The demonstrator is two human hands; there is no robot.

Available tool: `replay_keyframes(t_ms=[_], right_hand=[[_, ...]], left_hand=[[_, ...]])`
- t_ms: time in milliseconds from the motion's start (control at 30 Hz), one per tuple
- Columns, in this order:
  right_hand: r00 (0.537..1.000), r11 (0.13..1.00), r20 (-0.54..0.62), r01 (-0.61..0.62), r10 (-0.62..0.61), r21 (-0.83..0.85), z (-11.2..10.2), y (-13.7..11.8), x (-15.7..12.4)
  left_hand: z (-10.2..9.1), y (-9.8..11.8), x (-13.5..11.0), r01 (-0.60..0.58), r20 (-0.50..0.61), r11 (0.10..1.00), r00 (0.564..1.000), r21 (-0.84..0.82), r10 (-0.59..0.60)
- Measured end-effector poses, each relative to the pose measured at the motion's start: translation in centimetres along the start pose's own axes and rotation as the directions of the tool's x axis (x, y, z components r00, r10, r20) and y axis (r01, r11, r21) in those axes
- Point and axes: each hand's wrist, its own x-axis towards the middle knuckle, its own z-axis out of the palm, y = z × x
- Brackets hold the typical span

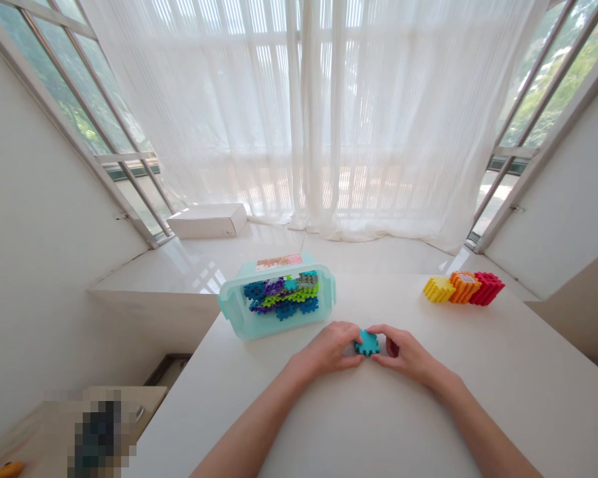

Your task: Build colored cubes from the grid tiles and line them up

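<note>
Between my two hands on the white table is a small stack of turquoise toothed square tiles, with darker edges showing beneath the top piece. My left hand grips its left side, thumb and fingers closed on the edges. From the other side, my right hand pinches the right edges. Left of my hands, a pale aqua plastic bin lies tipped with its opening toward me. Loose blue, green, purple and grey toothed tiles fill it.
Toward the back right of the table stand yellow, orange and red tile stacks. A white box rests on the sill before a sheer curtain. At lower left is a lower beige surface.
</note>
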Motion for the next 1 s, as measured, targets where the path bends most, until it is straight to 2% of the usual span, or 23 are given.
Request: replay_keyframes(t_ms=[433, 633, 767, 1000], right_hand=[[0.996, 0.999, -0.068, 0.051, -0.05, 0.016, 0.5, 0.4, 0.3], [0.994, 0.993, -0.095, 0.034, -0.045, -0.116, 0.5, 0.5, 0.5], [0.995, 0.981, -0.1, 0.007, -0.027, -0.193, -0.2, 0.6, 0.4], [0.981, 0.982, -0.194, -0.011, -0.027, -0.189, -0.5, 1.7, 0.3]], left_hand=[[0.3, -0.5, 0.2, 0.007, -0.014, 1.0, 1.0, -0.001, -0.007], [0.8, -0.7, 0.4, 0.038, -0.032, 0.999, 0.999, 0.028, -0.037], [1.1, -0.9, 1.5, 0.058, -0.039, 0.998, 0.998, 0.013, -0.058], [2.2, -1.3, 3.9, 0.054, -0.074, 0.999, 0.996, 0.0, -0.054]])
